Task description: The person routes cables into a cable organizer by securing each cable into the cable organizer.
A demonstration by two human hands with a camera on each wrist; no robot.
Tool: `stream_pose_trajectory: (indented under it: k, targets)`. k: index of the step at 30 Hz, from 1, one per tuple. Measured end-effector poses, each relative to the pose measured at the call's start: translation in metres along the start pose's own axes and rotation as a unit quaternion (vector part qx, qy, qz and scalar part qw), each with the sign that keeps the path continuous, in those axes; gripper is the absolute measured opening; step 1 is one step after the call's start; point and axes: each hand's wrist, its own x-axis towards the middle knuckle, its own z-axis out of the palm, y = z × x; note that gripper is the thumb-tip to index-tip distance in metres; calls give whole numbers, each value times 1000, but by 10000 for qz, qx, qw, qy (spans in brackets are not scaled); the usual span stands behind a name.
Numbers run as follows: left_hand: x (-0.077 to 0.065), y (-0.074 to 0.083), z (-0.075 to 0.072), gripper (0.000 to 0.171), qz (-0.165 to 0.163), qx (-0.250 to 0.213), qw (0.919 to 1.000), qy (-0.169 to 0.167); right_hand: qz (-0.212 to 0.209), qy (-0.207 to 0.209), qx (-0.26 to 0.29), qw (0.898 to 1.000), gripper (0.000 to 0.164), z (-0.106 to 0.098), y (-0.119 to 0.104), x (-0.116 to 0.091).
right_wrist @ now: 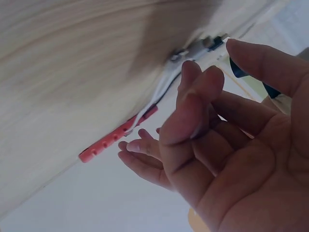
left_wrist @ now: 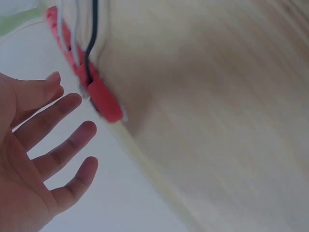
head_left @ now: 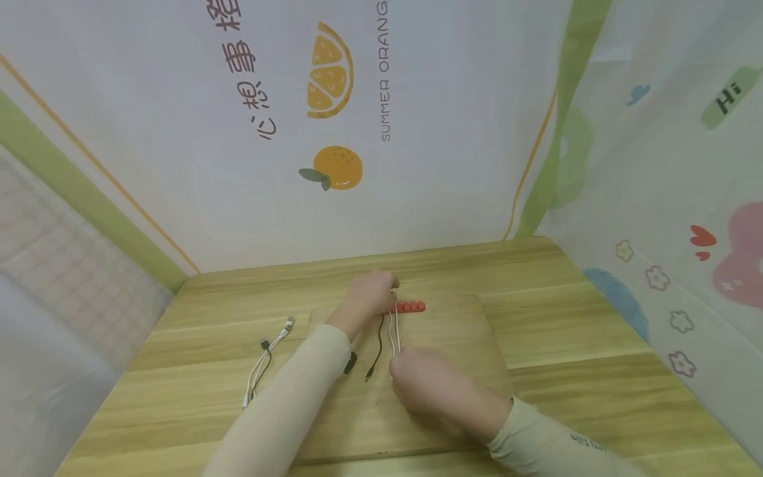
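Fingers loosely spread and empty, our left hand is just beside the red strip lying crosswise at the board's far edge, nearer than our right hand, curled by white cables, its grip we cannot tell

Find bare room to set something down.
Bare tabletop: between the wooden board and the right curtain, beyond the right sleeve, and behind the board's right half. Crowded: mid-board, with left hand, right hand, red cable holder, white cables, black cable; left of it, a cable bundle.
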Motion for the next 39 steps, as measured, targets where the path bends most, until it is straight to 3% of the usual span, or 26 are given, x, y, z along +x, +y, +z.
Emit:
stream_pose_trajectory:
  k: [8, 16, 24, 39]
  targets:
    - [-11, -2, -14, 32, 9, -173, 9998, -9, -142, 99, 96, 9998, 22, -7, -3, -6]
    - [-14, -5, -2, 39, 273, -631, 9973, -269, -159, -38, 300, 9994, 26, -4, -10, -7]
    - [-11, -7, 4, 42, 614, -841, 9938, -401, -246, 47, 122, 9996, 28, -2, -15, -9]
    - [-12, -3, 5, 49, 635, -1216, 9881, -692, -435, 76, -85, 9990, 28, 3, -18, -7]
